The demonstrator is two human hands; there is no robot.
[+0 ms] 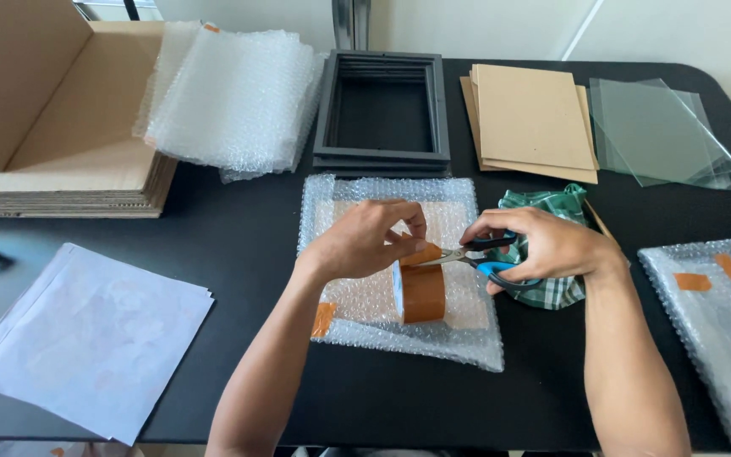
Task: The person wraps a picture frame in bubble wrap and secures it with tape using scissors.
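Observation:
A flat package wrapped in bubble wrap [357, 309] lies on the black table [239, 245] in front of me. A roll of brown tape [421, 293] stands on it. My left hand [365, 237] pinches the pulled-out end of the tape above the roll. My right hand [547, 245] holds scissors [484, 258] with black and blue handles. Their blades close on the tape strip beside my left fingers. A short piece of brown tape [324, 319] sticks to the package's left edge.
Black picture frames [382, 156], brown backing boards [528, 118] and glass panes [662, 131] lie at the back. Bubble wrap sheets [234, 97] and flattened cardboard [52, 127] sit at back left, white paper [86, 334] at front left. A green checked cloth [552, 207] and another wrapped package [721, 313] lie right.

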